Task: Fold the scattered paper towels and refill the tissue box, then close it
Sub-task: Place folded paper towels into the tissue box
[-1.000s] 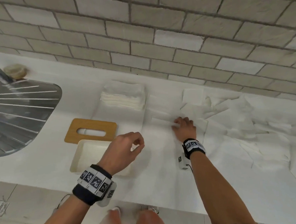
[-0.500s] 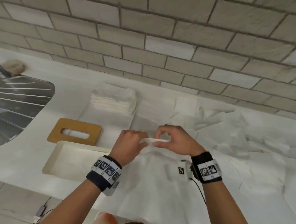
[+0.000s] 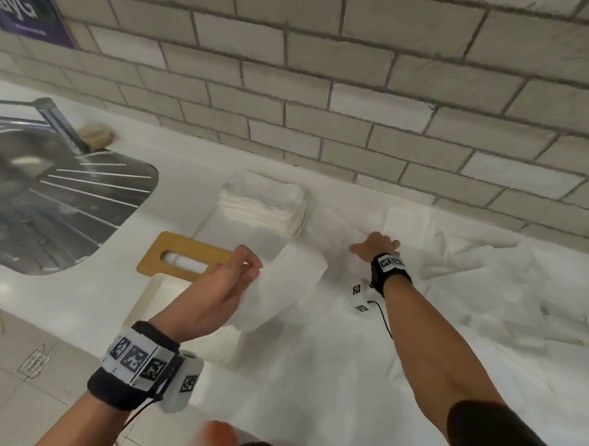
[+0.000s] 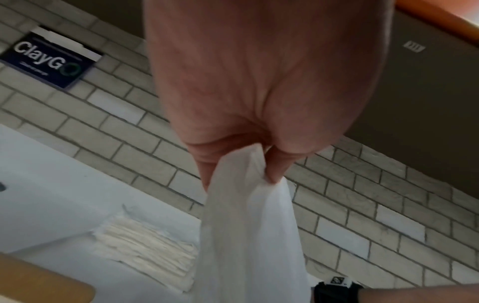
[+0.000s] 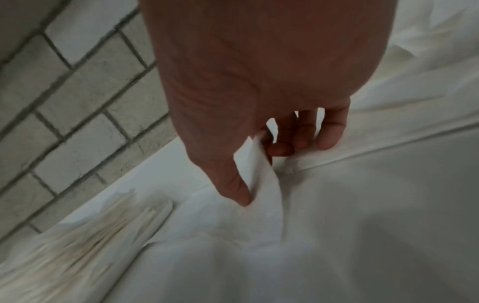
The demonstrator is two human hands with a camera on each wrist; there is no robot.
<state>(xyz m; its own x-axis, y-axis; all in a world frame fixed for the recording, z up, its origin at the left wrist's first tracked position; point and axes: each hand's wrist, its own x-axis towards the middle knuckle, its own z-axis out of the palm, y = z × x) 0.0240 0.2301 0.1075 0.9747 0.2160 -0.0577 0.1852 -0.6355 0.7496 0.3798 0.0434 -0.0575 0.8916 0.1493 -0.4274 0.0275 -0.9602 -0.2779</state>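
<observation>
Left hand: left hand (image 3: 221, 288) is raised above the counter, thumb and fingers pinching the top edge of a folded paper towel (image 3: 283, 288), which hangs down from the grip in a soft curve; the left wrist view shows the sheet bunched between thumb and fingertips (image 4: 274, 166).
Right hand: right hand (image 3: 376, 247) reaches forward onto the scattered paper towels (image 3: 494, 280) and, in the right wrist view, pinches a raised fold of one loose sheet (image 5: 256, 164) between thumb and index finger; the other fingers (image 5: 329, 131) curl down to touch the paper.
Folded stack: stack of folded towels (image 3: 265, 204) lies near the wall, beyond the left hand and just left of the right hand.
Tissue box: white tissue box (image 3: 153, 295) sits open at the counter's front edge, mostly hidden behind the left forearm; its contents cannot be made out.
Lid: wooden lid (image 3: 182, 259) with an oval slot lies flat on the counter just behind the box, off it.
Counter: white counter (image 3: 85, 295) carries all of this; loose sheets cover its right half.
Sink: steel sink (image 3: 46, 208) with drainer ridges is at far left, possibly with a sponge (image 3: 95, 134) behind it, though blur makes that unsure.
Wall: pale brick-pattern tiled wall (image 3: 347, 83) with a dark sign (image 4: 49, 61) reading "ClayGo".
</observation>
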